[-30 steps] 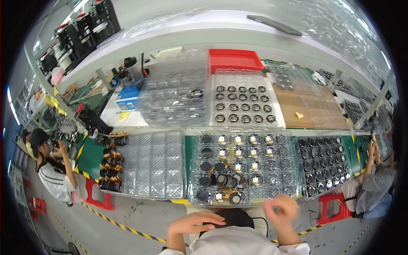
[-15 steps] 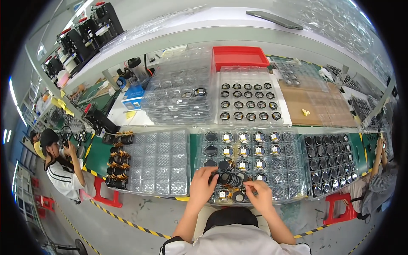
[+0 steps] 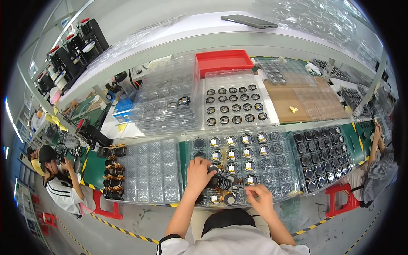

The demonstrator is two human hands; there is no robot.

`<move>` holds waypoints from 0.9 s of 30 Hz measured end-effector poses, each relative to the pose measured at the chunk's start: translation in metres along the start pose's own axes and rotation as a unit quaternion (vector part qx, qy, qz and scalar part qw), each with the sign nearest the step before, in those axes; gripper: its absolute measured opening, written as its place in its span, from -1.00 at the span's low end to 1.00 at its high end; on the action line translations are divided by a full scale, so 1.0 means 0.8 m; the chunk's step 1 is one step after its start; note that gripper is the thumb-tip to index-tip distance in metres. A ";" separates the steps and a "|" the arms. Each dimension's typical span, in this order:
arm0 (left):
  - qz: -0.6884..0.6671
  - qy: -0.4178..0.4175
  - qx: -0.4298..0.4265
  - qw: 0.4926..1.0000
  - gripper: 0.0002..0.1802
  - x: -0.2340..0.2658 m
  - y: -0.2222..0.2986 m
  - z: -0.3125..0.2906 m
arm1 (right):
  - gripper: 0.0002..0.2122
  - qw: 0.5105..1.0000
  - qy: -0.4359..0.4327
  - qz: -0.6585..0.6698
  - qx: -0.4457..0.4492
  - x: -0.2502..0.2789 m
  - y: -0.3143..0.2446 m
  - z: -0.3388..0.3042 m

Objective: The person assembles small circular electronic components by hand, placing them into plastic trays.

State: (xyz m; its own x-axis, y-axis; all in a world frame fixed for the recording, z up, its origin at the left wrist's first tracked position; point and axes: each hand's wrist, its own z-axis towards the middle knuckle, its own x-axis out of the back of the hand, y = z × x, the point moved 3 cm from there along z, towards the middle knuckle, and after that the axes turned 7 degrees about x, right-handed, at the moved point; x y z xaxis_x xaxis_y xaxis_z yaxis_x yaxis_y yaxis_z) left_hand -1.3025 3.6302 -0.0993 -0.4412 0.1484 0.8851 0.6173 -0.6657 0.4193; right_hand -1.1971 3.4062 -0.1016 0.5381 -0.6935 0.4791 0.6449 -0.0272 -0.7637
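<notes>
In front of me a clear plastic tray [image 3: 278, 163] holds round disc modules in its pockets, several with white labels and orange strips. A row of overlapping dark discs [image 3: 220, 182] lies across the tray's near part, with a loose grey-faced disc [image 3: 230, 199] close to the front edge. My left hand [image 3: 198, 176] curls over the tray's left side, its fingers and thumb closed about a dark round disc [image 3: 213, 169]. To the right of the row, my right hand [image 3: 260, 199] hovers with thumb and fingertips pinched together; whatever is between them is too small to make out.
A clear tray [image 3: 153, 170] with bundled dark parts [image 3: 114, 174] along its side is at left; a tray of dark discs [image 3: 323, 157] at right. Behind are stacked trays [image 3: 165, 102], a red bin [image 3: 223, 61] and an overhead shelf [image 3: 178, 44]. Co-workers sit either side.
My left hand has moved farther up the tray, away from the row's near end. My right hand has drawn back from the discs. The whole view has shifted slightly.
</notes>
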 end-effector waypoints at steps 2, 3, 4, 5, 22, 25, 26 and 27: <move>-0.055 -0.008 -0.002 0.998 -0.72 0.003 -0.003 0.003 | -0.87 1.000 -0.021 0.001 -0.011 0.003 -0.004 -0.001; -0.113 -0.019 -0.009 0.993 -0.73 0.001 0.001 0.010 | -0.86 0.999 -0.020 0.017 -0.033 0.006 -0.006 -0.003; -0.162 -0.017 0.038 0.986 -0.74 0.008 0.014 0.010 | -0.85 0.998 -0.016 0.029 -0.055 0.008 -0.007 -0.004; -0.207 -0.029 0.073 0.975 -0.75 0.011 0.015 0.007 | -0.87 0.992 -0.006 0.082 -0.093 -0.002 -0.002 -0.006; -0.560 -0.197 0.043 0.803 -0.74 -0.019 0.088 -0.080 | -0.78 0.887 0.068 0.420 -0.178 -0.025 0.015 -0.018; -0.463 -0.241 -0.015 0.853 -0.78 0.004 0.090 -0.065 | -0.80 0.891 0.086 0.426 -0.135 -0.012 0.011 -0.013; -0.388 -0.266 -0.070 0.880 -0.78 0.015 0.093 -0.054 | -0.80 0.885 0.106 0.432 -0.136 -0.009 0.017 -0.013; -0.327 -0.246 -0.063 0.910 -0.76 0.024 0.086 -0.036 | -0.81 0.879 0.129 0.437 -0.137 -0.004 0.023 -0.014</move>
State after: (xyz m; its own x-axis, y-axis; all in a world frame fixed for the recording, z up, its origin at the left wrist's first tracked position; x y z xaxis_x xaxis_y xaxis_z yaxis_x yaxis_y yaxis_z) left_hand -1.2872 3.5659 -0.0590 -0.3225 0.8322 0.4510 0.2345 -0.3914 0.8899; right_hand -1.1931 3.3996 -0.1220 0.5990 -0.6753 -0.4303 -0.1287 0.4493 -0.8841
